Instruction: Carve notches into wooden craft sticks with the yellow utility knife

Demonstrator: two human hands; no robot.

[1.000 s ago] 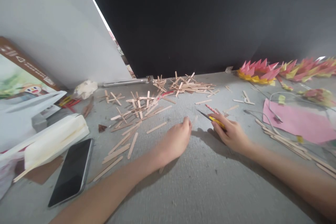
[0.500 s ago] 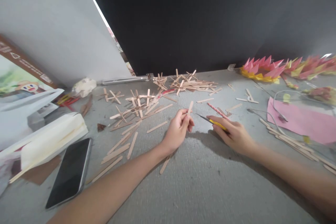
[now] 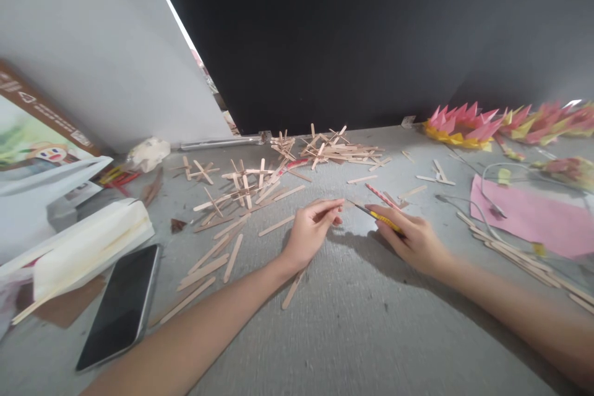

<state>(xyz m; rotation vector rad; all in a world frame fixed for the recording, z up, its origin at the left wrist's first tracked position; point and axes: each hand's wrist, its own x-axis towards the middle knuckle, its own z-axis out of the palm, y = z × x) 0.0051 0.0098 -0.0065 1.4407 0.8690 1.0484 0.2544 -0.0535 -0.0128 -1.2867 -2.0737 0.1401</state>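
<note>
My left hand (image 3: 316,223) is closed, its thumb and fingers pinched on a wooden craft stick (image 3: 348,203). Only a short end of that stick shows past the fingertips, pointing right. My right hand (image 3: 411,238) grips a yellow utility knife (image 3: 386,221). The knife's dark blade points left and lies close to the stick's end; whether they touch I cannot tell. Just beyond the right hand is a thin red-and-white striped piece (image 3: 381,195). Loose craft sticks (image 3: 232,258) and joined star-like stick pieces (image 3: 244,182) spread left of and behind my left hand.
A phone (image 3: 119,306) and a white paper packet (image 3: 93,247) lie at the left. Pink and yellow folded-paper pieces (image 3: 464,127) stand at the back right, near pink paper (image 3: 529,216) and a grey cable (image 3: 483,185). A black panel (image 3: 348,37) rises behind.
The craft stick in my left hand has swung from upright to pointing right, toward the blade. My right hand with the knife has stayed almost in place.
</note>
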